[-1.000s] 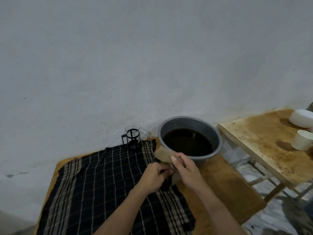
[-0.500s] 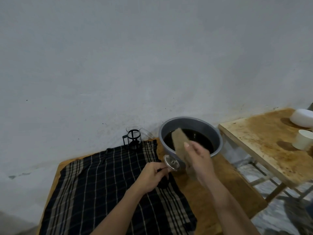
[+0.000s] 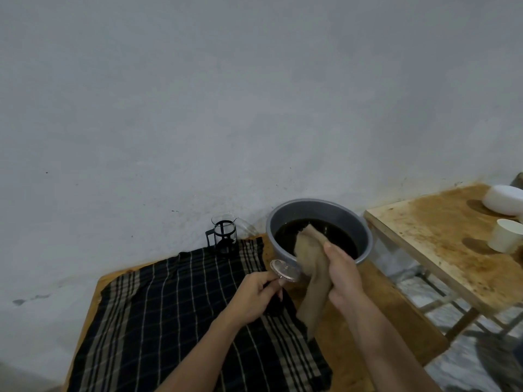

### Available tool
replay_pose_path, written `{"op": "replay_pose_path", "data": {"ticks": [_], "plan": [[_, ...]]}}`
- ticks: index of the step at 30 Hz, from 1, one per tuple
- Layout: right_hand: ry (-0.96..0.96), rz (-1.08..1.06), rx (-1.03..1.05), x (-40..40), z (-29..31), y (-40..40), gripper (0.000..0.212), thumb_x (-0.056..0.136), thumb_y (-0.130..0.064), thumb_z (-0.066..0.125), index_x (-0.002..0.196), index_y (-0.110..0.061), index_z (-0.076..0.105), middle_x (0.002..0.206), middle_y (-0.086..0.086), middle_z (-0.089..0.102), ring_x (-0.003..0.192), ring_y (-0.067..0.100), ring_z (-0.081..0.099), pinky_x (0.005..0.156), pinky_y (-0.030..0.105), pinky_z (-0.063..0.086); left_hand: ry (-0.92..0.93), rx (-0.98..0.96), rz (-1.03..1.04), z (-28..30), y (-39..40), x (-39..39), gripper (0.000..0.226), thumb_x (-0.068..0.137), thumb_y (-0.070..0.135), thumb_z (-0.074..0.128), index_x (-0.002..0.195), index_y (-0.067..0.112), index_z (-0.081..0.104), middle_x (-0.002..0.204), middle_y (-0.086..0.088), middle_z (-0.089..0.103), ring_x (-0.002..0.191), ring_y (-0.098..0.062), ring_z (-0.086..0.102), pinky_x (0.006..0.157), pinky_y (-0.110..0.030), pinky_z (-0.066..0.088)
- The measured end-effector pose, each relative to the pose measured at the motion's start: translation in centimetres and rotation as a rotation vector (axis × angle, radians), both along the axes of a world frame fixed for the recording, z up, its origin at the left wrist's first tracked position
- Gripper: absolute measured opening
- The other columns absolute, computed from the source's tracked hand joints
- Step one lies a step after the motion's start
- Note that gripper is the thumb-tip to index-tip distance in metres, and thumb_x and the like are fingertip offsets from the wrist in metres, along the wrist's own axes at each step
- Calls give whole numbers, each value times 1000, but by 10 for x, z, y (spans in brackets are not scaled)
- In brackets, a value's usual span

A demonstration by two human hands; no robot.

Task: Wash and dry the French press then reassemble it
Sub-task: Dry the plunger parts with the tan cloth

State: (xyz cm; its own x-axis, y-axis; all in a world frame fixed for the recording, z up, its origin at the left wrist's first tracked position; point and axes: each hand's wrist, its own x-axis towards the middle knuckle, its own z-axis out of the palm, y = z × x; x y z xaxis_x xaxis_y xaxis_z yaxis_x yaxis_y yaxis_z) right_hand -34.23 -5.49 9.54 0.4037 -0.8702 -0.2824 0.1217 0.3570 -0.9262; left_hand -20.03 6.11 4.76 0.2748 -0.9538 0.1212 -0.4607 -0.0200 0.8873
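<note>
Your left hand (image 3: pixel 256 297) is closed around the stem of the round silver metal plunger filter disc (image 3: pixel 284 271), holding it tilted up just in front of the grey plastic basin (image 3: pixel 365 236). A dark part below your fingers looks like the lid, though it is hard to make out. Your right hand (image 3: pixel 343 274) grips a beige cloth (image 3: pixel 312 267) in a closed fist; the cloth's top end stands over the basin's near rim and its lower end hangs down over the wooden table (image 3: pixel 365 329). The cloth is just beside the disc; whether they touch, you cannot tell from here. The basin holds dark water. The glass French press beaker in its black frame (image 3: pixel 223 236) stands upright at the far edge of the black checked cloth (image 3: pixel 169 321) that covers the table's left part, well apart from both hands. On the stained wooden side table (image 3: pixel 441 236) to your right sit a white cup (image 3: pixel 506 235) and a white bowl (image 3: pixel 505 200).
</note>
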Motion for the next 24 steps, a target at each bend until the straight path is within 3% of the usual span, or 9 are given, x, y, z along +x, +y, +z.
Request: {"op": "replay_pose_path", "data": {"ticks": [3,6,8,12,14,16,20,22,24], "plan": [[34,124,-300,-2,13,10,19,98,-33,50,111,-34,63,111,1,64,100,21,62,83,37,54,3,-7,2,3,0,4,32,101,22,46,74,21,64,73,10,65,73,-6,61,76,-24,49],[317,446,-773,9,0,31,33,96,-28,54,129,-31,57,133,-10,57,121,4,52,102,31,46,29,-81,0,9,-5,-2,26,99,11,48,90,31,63,85,12,66,80,0,64,74,-15,49],[351,423,-926,13,-15,32,32,94,-27,58,126,-30,61,129,-12,60,121,-2,52,106,29,44,-6,-109,8,10,-8,-3,23,98,7,49,100,24,65,96,10,67,91,0,64,79,-14,50],[488,189,-1040,22,-26,29,24,93,-38,57,112,-27,67,101,-13,69,94,-1,62,85,22,51,-79,-14,36,6,-11,-4,21,98,10,50,103,10,70,96,6,68,92,-4,64,84,-20,52],[492,95,-1008,27,-28,30,20,95,-37,53,90,-24,68,81,-8,67,76,2,61,67,18,48,-101,34,34,7,-13,-8,22,98,12,50,98,16,71,89,13,67,86,-1,63,82,-19,52],[382,28,-676,27,-23,23,29,97,-32,51,74,-20,62,69,-3,61,67,10,58,59,20,42,-88,83,27,9,-13,-11,25,99,17,50,85,25,69,78,15,65,78,-3,63,78,-23,52],[-93,-10,-55,19,-5,6,26,98,-32,51,103,-15,69,99,13,71,93,27,65,85,43,53,114,139,28,13,-11,-2,35,101,22,45,70,20,61,69,3,62,70,-11,61,80,-30,50],[-163,45,-107,16,0,6,19,97,-32,51,106,-26,67,106,10,69,97,25,64,89,42,50,259,149,27,19,-9,-1,36,103,20,43,77,3,61,68,-2,59,61,-10,59,66,-20,52],[49,259,-456,15,2,15,16,96,-27,54,104,-38,63,107,-1,67,97,13,63,85,29,51,385,145,26,28,-10,-4,35,103,17,42,82,-5,59,64,-5,56,50,-11,57,50,-18,49]]}}
